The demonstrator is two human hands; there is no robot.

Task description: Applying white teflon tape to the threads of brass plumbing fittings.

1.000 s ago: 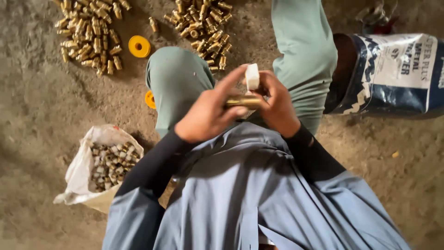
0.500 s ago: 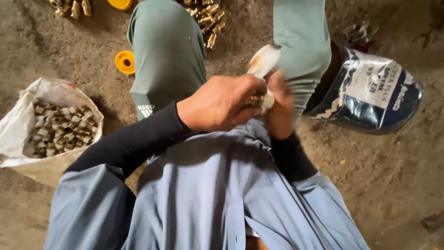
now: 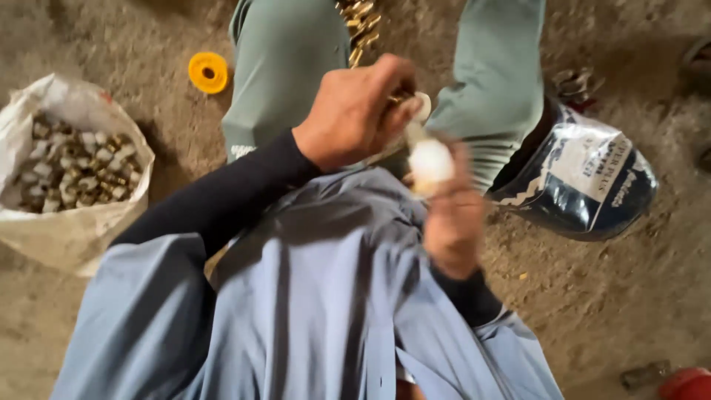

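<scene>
White tape roll [image 3: 430,161] sits over the lap, pinched in right hand [image 3: 453,222], blurred. Left hand [image 3: 354,111] just above, grip closed on a small brass fitting [image 3: 400,98], mostly hidden. Green trouser knees either side. White bag [image 3: 67,230] w/ metal fittings at left on dirt floor, yellow spool [image 3: 208,72] near it, dark printed sack [image 3: 592,181] at right.

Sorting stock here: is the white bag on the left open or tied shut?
Open. The white bag has its mouth spread wide, showing small metal fittings piled inside.
</scene>
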